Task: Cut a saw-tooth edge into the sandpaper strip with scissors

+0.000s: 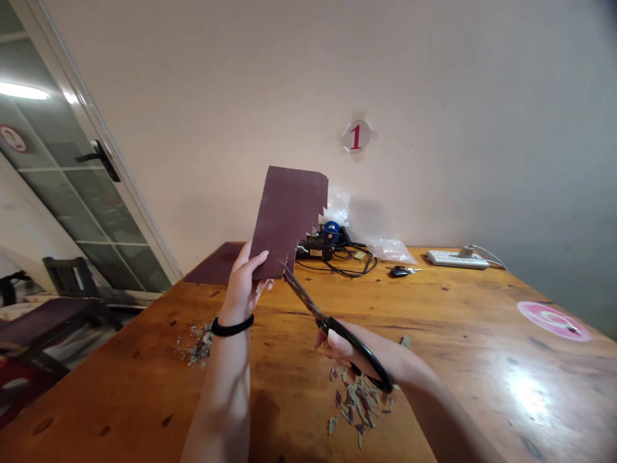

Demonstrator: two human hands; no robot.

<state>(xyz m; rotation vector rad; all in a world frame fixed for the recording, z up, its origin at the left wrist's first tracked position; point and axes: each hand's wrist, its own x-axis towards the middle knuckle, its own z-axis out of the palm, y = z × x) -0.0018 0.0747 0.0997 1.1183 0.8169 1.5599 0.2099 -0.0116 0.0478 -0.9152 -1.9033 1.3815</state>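
Observation:
My left hand (242,281) pinches the lower left corner of a dark maroon sheet (288,215), perhaps sandpaper, and holds it up above the table. Its right edge is jagged, with several notches cut into it. In my right hand (340,344) is a pair of black-handled scissors (308,299), the tips at the sheet's lower right edge. Whether the blades are parted is hard to make out. Below the right hand lies a scatter of small cut scraps (359,402). Left of my left wrist, a heap of finer bits (196,346) is partly hidden by the arm.
Another maroon sheet (214,265) lies at the table's far left. A black device with a blue wheel (331,233), cables, plastic bags (393,249), keys (403,271) and a white power strip (456,259) line the back. A pink round sticker (553,320) is at right; a chair (72,280) stands left.

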